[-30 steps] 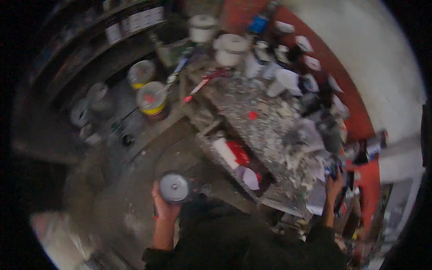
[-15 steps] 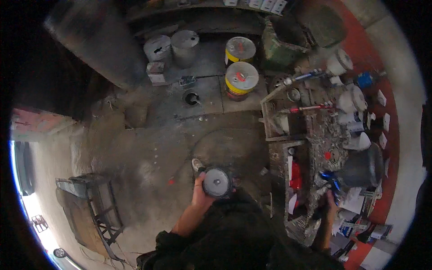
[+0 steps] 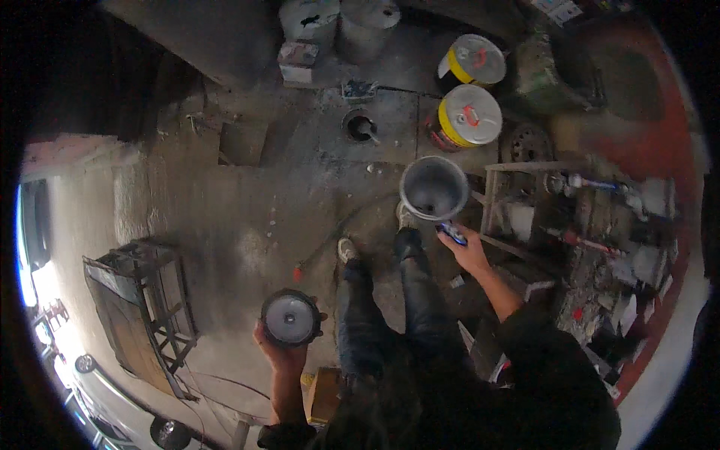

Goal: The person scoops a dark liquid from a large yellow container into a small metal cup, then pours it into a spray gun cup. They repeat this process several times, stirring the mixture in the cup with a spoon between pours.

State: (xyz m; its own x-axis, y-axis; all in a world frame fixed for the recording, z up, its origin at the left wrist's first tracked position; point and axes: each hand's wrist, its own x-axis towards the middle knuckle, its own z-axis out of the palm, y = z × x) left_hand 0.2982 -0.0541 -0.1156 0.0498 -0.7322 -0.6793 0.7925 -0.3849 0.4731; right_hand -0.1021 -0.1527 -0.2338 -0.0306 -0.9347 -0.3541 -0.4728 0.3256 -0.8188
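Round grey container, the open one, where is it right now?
In the head view, the grey container is slightly right of and above centre, just beyond the right hand and below the lower yellow-banded bucket.

We record a container (image 3: 290, 319) in the left hand (image 3: 283, 351), a stand (image 3: 124, 319) to that hand's left, a tool (image 3: 451, 232) in the right hand (image 3: 469, 253), a cup (image 3: 433, 187) just ahead, two buckets (image 3: 471, 115) beyond and a workbench (image 3: 517, 251) rightward.
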